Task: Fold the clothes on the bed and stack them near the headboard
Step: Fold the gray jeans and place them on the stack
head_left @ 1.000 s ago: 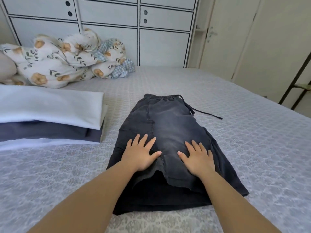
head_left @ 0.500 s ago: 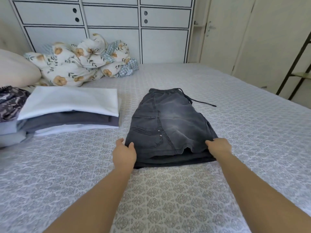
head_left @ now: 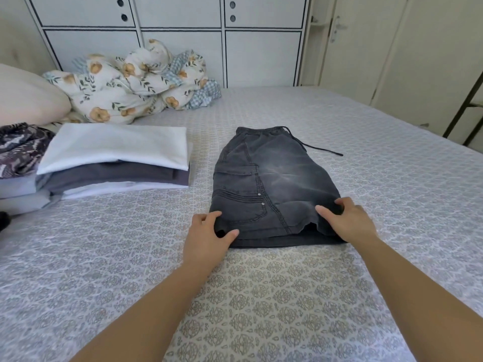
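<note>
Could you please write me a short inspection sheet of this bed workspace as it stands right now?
Surface: bed with a grey patterned cover.
Job's things: dark denim shorts lie folded lengthwise mid-bed; stack of folded clothes to their left, white piece on top.
Clutter: floral quilt bunched by the cabinets; pillow; dark patterned garment.
Hands: left hand and right hand each grip a near corner of the shorts.
Cables: nothing seen; only the shorts' drawstring.
Surroundings: white cabinets, cream doors.

My left hand (head_left: 206, 237) and right hand (head_left: 351, 222) cover the near corners of the shorts (head_left: 271, 184) — the patterned garment (head_left: 18, 147) runs off the left edge.
</note>
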